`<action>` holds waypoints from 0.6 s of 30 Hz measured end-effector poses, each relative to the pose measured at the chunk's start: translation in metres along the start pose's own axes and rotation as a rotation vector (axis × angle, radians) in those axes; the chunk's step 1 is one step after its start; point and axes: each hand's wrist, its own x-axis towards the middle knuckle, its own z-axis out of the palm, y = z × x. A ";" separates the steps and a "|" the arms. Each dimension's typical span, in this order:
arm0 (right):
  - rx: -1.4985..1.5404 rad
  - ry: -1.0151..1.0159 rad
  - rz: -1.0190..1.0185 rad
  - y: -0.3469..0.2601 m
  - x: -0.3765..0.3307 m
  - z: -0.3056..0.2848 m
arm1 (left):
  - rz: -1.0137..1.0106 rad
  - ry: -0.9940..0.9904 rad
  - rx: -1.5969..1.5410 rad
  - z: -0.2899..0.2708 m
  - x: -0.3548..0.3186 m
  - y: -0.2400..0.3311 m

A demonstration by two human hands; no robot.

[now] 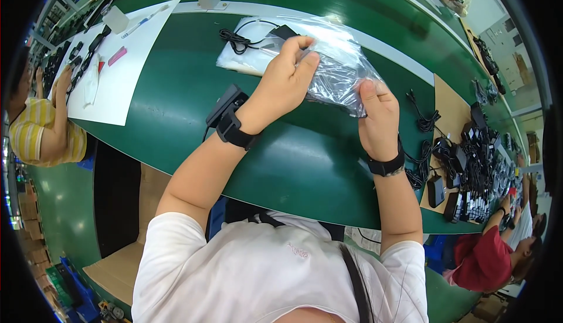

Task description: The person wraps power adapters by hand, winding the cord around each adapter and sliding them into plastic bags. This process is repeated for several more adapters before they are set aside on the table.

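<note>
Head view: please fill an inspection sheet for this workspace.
Surface: glossy green workbench.
Job's things: crinkled clear plastic bag with a dark item inside, over a flat white package.
Clutter: white paper sheet with pens; pile of black adapters on brown cardboard.
Hands: left hand and right hand both grip the bag.
Cables: coiled black cord on the package.
Surroundings: other seated people at both sides.
</note>
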 end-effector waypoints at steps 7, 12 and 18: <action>-0.035 -0.344 0.182 -0.027 0.020 0.017 | 0.035 0.068 0.436 -0.015 -0.002 -0.006; 0.055 -0.326 0.626 -0.023 0.079 0.001 | -0.316 0.088 0.105 -0.042 0.002 -0.006; -0.866 0.112 0.114 -0.023 0.245 -0.106 | 0.389 0.275 0.824 -0.058 0.002 -0.006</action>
